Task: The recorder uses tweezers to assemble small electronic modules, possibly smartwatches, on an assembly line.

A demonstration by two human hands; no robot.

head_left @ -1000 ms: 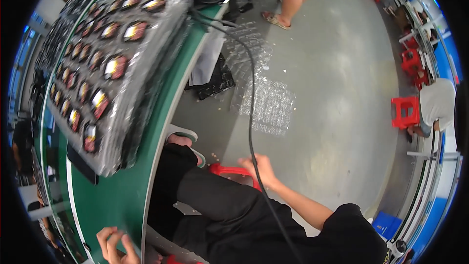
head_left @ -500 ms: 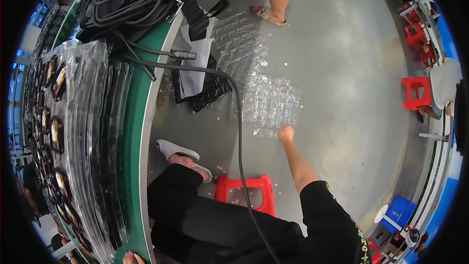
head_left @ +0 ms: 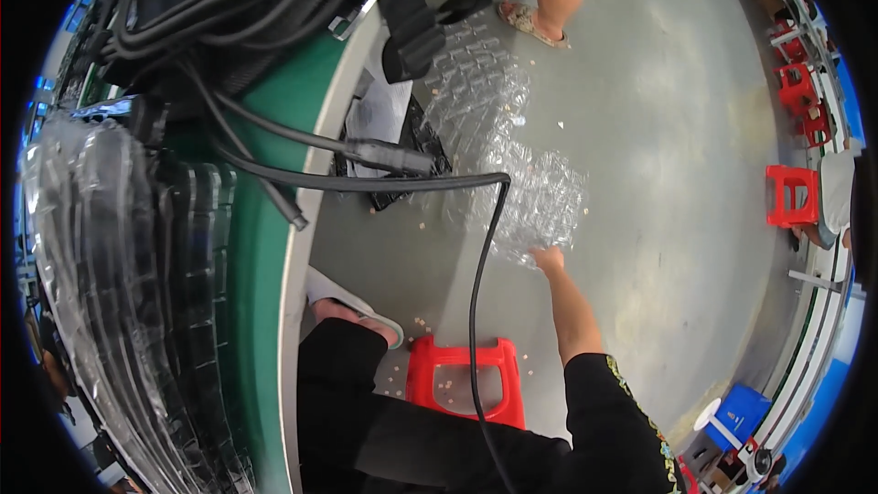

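My right arm reaches down toward the floor. At its end, my right hand [head_left: 550, 260] has its fingers closed on the near corner of a clear plastic blister tray [head_left: 547, 197] with rows of molded pockets. Beyond it lie further clear trays [head_left: 476, 69], partly overlapping. Under the bench edge are a black tray [head_left: 422, 133] and a white sheet [head_left: 380, 114], both partly hidden by cables and straps. My left hand is out of the picture.
On the green bench [head_left: 261, 265] at left stand stacked clear trays [head_left: 119, 302] and a heap of black cables [head_left: 219, 9]. One cable [head_left: 477, 284] hangs across my view. A red stool [head_left: 422, 380] is close by. Another person's leg [head_left: 558, 5] is ahead; red stools [head_left: 792, 195] line the right.
The tray's near corner has shifted slightly with my right hand, and my view has tilted. My left hand, earlier at the bench's lower edge, has left the picture.
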